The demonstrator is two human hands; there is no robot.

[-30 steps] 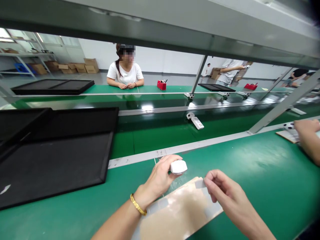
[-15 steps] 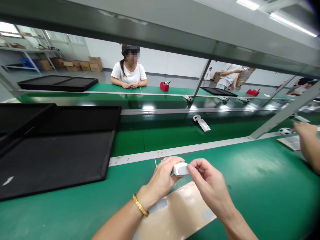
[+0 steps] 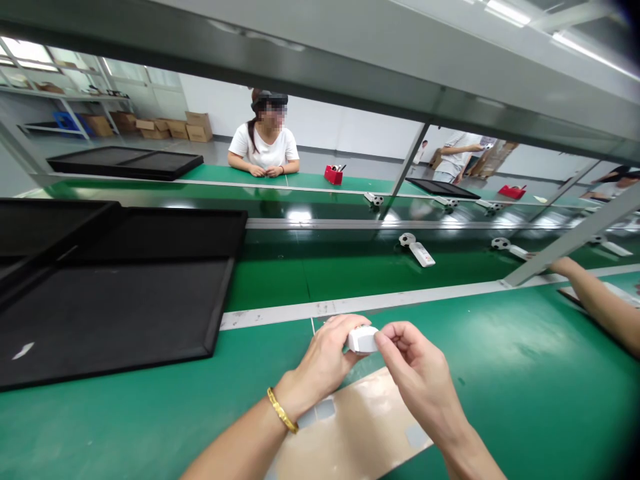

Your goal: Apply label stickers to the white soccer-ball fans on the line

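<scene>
White piece (image 3: 354, 342) held above the counter (image 3: 510, 373), short of its far rail (image 3: 370, 303).
Left hand (image 3: 324, 355) grips it, right hand (image 3: 417, 360) pinches a sticker (image 3: 367, 342) at its end; sheet (image 3: 363, 427) below. Counter stretches wide rightward; a tray (image 3: 140, 300) edge bounds the left.

A factory assembly hall can be recognised: along the green production line (image 3: 270, 277), white devices with football pattern (image 3: 423, 255) are spaced, and cardboard boxes (image 3: 199, 128) are placed near the wall (image 3: 223, 110).
</scene>
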